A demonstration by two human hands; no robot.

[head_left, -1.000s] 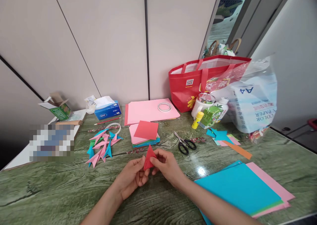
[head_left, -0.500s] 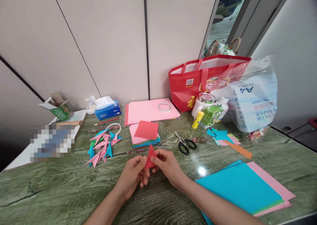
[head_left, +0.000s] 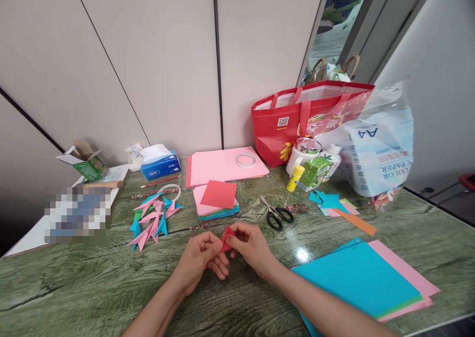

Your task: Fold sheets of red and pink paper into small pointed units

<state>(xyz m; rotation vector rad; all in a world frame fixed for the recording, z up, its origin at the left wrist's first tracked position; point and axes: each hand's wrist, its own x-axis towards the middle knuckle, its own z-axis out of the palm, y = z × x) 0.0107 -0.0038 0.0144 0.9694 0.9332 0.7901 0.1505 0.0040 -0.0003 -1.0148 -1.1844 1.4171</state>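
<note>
Between my hands, above the front middle of the table, is a small folded piece of red paper [head_left: 227, 233]. My right hand [head_left: 249, 243] pinches it between thumb and fingers. Against its left edge are the thumb and index finger of my left hand [head_left: 203, 256], pinched on the paper, with the other fingers curled below. Parts of the paper are hidden behind the fingers. Just beyond lies a stack of square coloured paper [head_left: 217, 213] topped by a red square [head_left: 219, 194]. Black-handled scissors [head_left: 275, 214] lie to the right of it, their blades pointing away.
Folded pink, blue and green paper pieces [head_left: 156, 218] ring the left side. Large blue and pink sheets [head_left: 356, 277] lie front right. Farther back stand a tissue box [head_left: 160, 168], a glue stick [head_left: 295, 178], a red bag [head_left: 274, 134] and an A4 paper package [head_left: 378, 154].
The red paper's upright point has folded down, so it looks shorter and smaller between my fingers. Both hands stay in nearly the same place.
</note>
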